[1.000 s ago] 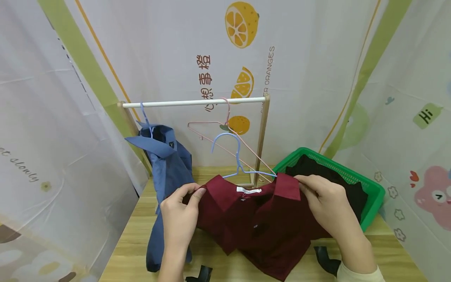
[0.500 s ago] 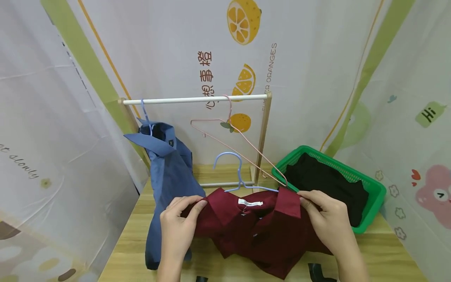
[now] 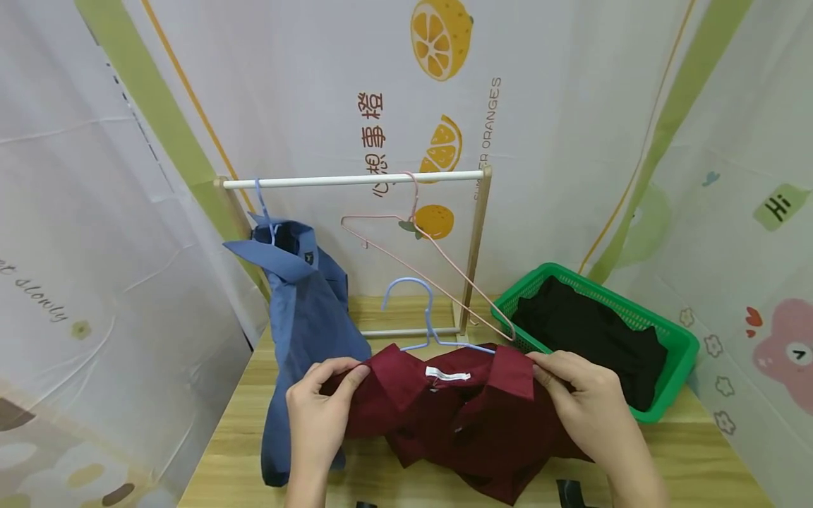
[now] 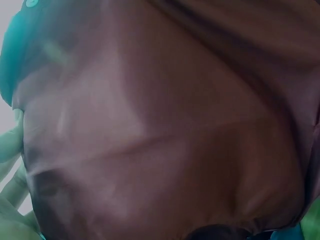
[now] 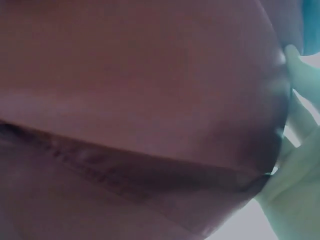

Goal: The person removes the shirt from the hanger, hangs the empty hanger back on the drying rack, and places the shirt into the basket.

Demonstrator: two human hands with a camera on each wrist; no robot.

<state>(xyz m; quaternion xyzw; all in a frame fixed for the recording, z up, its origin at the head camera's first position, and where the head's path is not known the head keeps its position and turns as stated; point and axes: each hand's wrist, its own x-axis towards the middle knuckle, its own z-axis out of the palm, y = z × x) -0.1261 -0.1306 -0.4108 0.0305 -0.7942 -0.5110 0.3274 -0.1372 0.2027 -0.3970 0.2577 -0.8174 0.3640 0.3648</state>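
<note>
In the head view a dark red collared shirt (image 3: 470, 423) hangs between my two hands, its white label showing inside the neck. My left hand (image 3: 320, 409) pinches the shirt's left shoulder between thumb and fingers. On the other shoulder my right hand (image 3: 581, 395) does the same. A light blue hanger (image 3: 429, 317) sits inside the shirt, its hook rising above the collar and touching no rail. Shirt cloth (image 4: 150, 125) fills most of the left wrist view, with the pinching fingers at the left edge. In the right wrist view, the hand (image 5: 295, 150) grips the cloth at the right.
Behind the shirt stands a small rack with a white rail (image 3: 349, 180). A blue shirt (image 3: 305, 324) on a hanger hangs at its left end, and a bare pink hanger (image 3: 432, 261) nearer its right. A green basket (image 3: 682, 360) at the right contains black cloth.
Both hands have lowered the red shirt and light blue hanger, bringing the hook farther below the rail. In the last half second they have shifted only slightly. The grip stays the same.
</note>
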